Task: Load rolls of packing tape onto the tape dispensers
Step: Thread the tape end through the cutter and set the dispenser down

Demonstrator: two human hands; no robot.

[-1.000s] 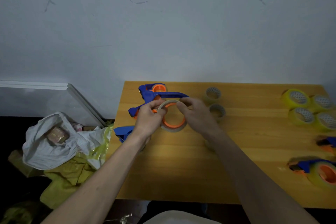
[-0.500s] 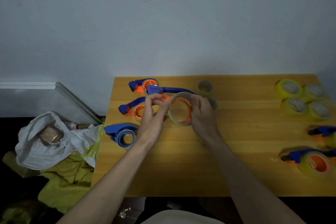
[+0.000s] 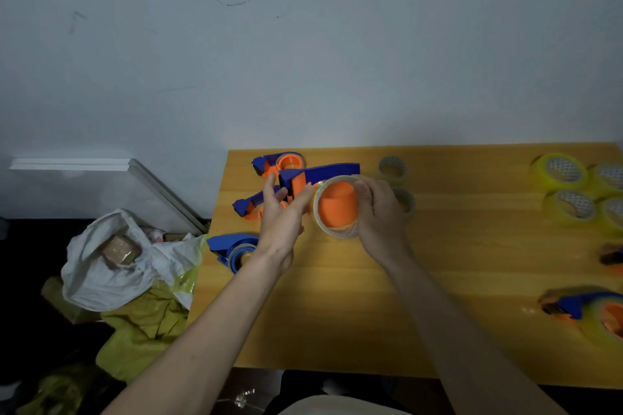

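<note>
I hold a blue tape dispenser (image 3: 320, 171) with an orange hub (image 3: 337, 207) above the wooden table (image 3: 337, 313), near its far left. A clear tape roll (image 3: 338, 233) sits around the hub, and my right hand (image 3: 382, 212) grips the roll from the right. The fingers of my left hand (image 3: 281, 216) are straight and touch the dispenser's front end and the roll's left edge. Spare clear rolls (image 3: 392, 169) lie just behind my right hand, one partly hidden by it.
Other dispensers lie at the table's left: one at the back (image 3: 279, 162), one under my left hand (image 3: 246, 205), a blue-hubbed one (image 3: 232, 249) by the edge. Yellow rolls (image 3: 561, 170) and a loaded dispenser (image 3: 593, 313) are at the right. A white bag (image 3: 108, 259) lies on the floor.
The roll has slid onto the orange hub, which now fills its centre. My left hand's fingers have straightened from a pinch, and the dispenser has turned toward me.
</note>
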